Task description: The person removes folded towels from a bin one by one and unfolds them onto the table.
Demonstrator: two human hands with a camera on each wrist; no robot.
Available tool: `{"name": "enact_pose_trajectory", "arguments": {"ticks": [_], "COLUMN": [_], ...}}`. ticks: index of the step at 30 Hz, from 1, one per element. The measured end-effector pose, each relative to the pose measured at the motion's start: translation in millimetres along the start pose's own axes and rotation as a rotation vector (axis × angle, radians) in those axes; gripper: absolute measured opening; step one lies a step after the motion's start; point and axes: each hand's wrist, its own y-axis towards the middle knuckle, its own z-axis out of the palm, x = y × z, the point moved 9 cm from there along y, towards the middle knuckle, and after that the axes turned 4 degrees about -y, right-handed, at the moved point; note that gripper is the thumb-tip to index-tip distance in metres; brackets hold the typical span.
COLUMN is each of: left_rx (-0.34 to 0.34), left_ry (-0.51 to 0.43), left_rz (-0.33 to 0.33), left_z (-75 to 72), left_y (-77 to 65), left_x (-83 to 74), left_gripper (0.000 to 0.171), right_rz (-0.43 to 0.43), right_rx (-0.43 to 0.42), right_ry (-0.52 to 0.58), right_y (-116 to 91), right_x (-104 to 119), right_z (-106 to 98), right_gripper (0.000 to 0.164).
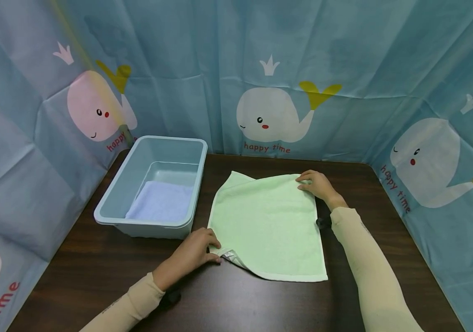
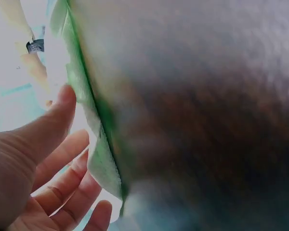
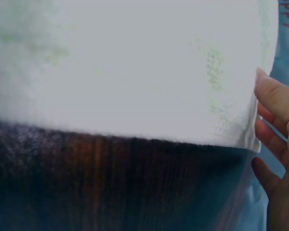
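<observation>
A light green towel [image 1: 267, 226] lies spread on the dark wooden table, with part of another layer showing at its far left corner. Its near left corner is turned up a little and shows a whitish label. At that corner is my left hand [image 1: 195, 249], fingers touching the cloth and thumb apart from them. The left wrist view shows the loosely bent fingers [image 2: 62, 192] beside the towel's edge. My right hand [image 1: 319, 186] pinches the far right corner. In the right wrist view, the thumb [image 3: 274, 94] lies over the towel's edge and the other fingers are behind it.
A grey-blue plastic basin [image 1: 153, 224] stands on the left of the table, with a folded lavender cloth [image 1: 162, 201] inside. Blue curtains [image 1: 186, 55] printed with whales hang behind and along both sides. The dark table [image 1: 269, 304] extends in front of the towel.
</observation>
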Motion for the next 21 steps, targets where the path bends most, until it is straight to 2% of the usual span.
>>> {"name": "enact_pose_trajectory", "arguments": {"ticks": [4,11,16,21], "left_rx": [0.003,-0.042,-0.02,0.087], "left_ry": [0.022,-0.002,-0.142,-0.289], "left_rz": [-0.008,0.0,0.03,0.021], "left_z": [1.2,-0.1,-0.8,5.0], "left_y": [-2.3,-6.2,-8.0,-11.1], "left_x": [-1.1,-6.8,-11.6,-8.9], "left_gripper": [0.029,0.012,0.014,0.015], "right_rz": [0.0,-0.001,-0.005,0.001], "right_rx": [-0.002,-0.005,0.004,0.011], "right_ry": [0.006,-0.002,0.002,-0.009], "right_y": [-0.5,1.0,1.4,1.8], "right_x": [-0.6,-1.5,-0.8,-2.0], "right_z": [-0.3,-0.2,0.3,0.4], "right_gripper": [0.036,0.036,0.036,0.037]}}
